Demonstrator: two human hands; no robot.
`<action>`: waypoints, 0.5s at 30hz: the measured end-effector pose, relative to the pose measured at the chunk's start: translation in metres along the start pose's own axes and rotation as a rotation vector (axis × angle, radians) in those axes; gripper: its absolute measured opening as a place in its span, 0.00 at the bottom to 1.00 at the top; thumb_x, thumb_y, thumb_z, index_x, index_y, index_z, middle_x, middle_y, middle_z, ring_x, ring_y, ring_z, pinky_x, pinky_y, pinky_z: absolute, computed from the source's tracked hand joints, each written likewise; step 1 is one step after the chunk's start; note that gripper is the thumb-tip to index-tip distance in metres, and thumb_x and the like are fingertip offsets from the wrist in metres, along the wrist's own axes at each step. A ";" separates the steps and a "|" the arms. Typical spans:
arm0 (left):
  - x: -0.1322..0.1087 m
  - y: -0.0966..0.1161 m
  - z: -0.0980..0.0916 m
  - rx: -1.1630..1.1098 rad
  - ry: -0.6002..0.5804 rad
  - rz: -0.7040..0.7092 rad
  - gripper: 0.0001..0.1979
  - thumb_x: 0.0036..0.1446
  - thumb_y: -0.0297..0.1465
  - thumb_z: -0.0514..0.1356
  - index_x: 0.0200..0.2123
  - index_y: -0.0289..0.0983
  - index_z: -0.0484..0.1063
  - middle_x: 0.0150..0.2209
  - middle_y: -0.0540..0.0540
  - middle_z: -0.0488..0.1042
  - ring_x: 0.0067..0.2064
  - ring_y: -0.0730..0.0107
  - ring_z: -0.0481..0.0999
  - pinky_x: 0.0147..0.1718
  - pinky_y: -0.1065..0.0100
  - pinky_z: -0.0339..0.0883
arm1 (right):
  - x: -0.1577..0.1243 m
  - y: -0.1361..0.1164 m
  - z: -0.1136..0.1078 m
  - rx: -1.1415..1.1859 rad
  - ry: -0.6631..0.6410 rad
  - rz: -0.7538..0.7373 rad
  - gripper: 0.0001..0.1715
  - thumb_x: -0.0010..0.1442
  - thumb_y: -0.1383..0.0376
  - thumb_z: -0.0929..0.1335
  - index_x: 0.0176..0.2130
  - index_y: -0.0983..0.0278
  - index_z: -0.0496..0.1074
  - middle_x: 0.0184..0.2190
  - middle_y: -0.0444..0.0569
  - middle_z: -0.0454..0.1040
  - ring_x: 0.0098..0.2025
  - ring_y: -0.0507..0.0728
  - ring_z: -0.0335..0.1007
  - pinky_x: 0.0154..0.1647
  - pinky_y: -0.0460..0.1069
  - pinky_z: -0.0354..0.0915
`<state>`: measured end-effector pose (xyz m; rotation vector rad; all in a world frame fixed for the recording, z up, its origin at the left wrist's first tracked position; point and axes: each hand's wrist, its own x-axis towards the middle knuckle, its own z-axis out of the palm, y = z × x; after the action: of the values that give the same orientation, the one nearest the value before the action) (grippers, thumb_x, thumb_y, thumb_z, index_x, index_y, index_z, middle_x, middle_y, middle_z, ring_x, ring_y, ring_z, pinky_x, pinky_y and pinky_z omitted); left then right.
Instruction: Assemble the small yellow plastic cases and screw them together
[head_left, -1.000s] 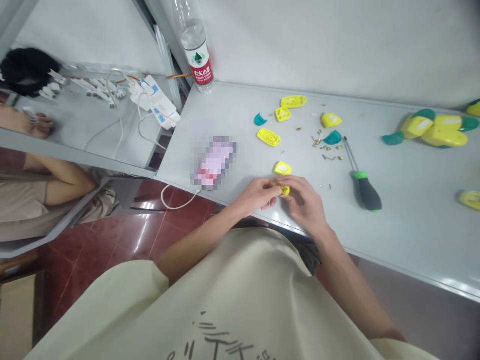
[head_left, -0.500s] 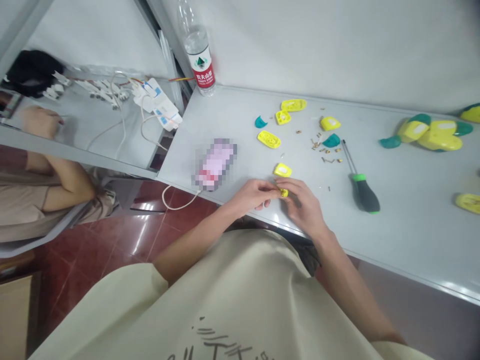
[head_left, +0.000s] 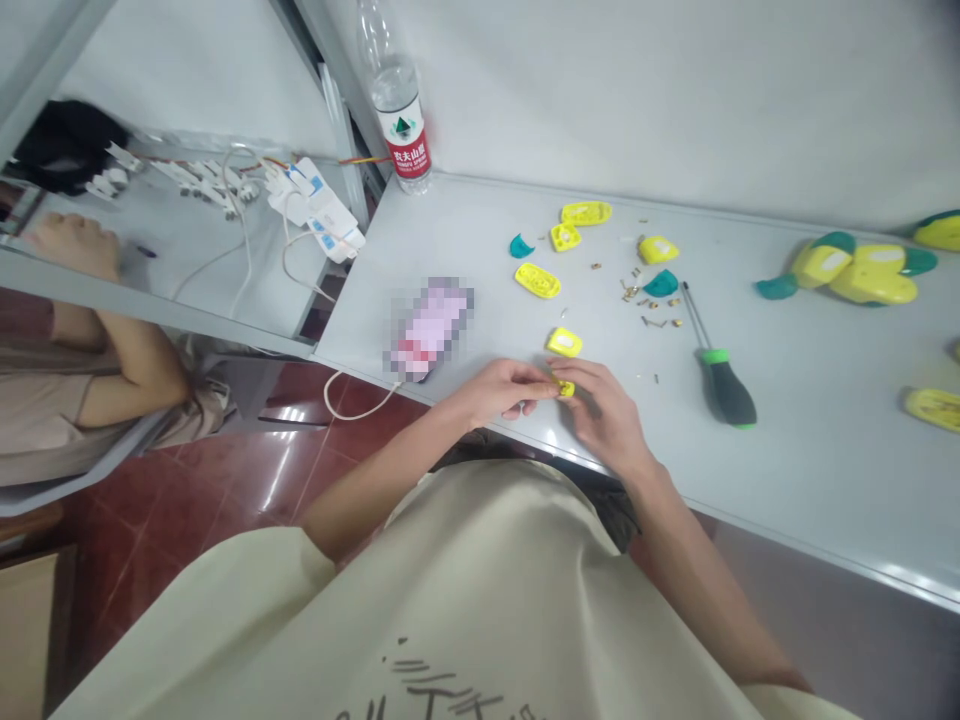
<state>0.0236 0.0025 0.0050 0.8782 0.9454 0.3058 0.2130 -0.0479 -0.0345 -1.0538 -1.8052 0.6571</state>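
While the left hand [head_left: 504, 392] pinches a small yellow part [head_left: 567, 388], the right hand [head_left: 609, 415], loosely curled, holds its other side near the front edge of the grey table [head_left: 787, 480]. Covering fingers leave its direction and long axis unclear. A pale wall [head_left: 600, 100] stands behind; the floor [head_left: 300, 465] is red-tiled.

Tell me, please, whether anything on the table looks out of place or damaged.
Small metal parts lie scattered beside the teal piece nearest the screwdriver, in no container, which looks untidy. The pinkish item at the left shows as coarse blocks, so its details are hidden. No spill or damage stands out.
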 end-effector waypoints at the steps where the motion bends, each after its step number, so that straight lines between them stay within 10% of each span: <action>1: 0.000 0.000 0.000 0.009 0.003 0.006 0.19 0.51 0.43 0.68 0.37 0.32 0.76 0.23 0.53 0.64 0.23 0.81 0.60 0.21 0.74 0.45 | 0.000 0.000 0.000 0.004 -0.002 -0.001 0.26 0.65 0.71 0.66 0.59 0.52 0.68 0.55 0.51 0.75 0.57 0.61 0.72 0.59 0.61 0.70; 15: 0.002 0.002 0.008 0.024 -0.023 0.072 0.12 0.58 0.38 0.63 0.36 0.33 0.74 0.23 0.53 0.66 0.21 0.83 0.59 0.20 0.74 0.47 | 0.003 -0.002 -0.003 0.036 0.019 0.041 0.23 0.65 0.68 0.67 0.57 0.52 0.69 0.53 0.52 0.76 0.56 0.63 0.73 0.59 0.63 0.69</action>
<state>0.0309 0.0007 0.0078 0.9368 0.8987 0.3458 0.2144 -0.0460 -0.0302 -1.0722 -1.7530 0.6996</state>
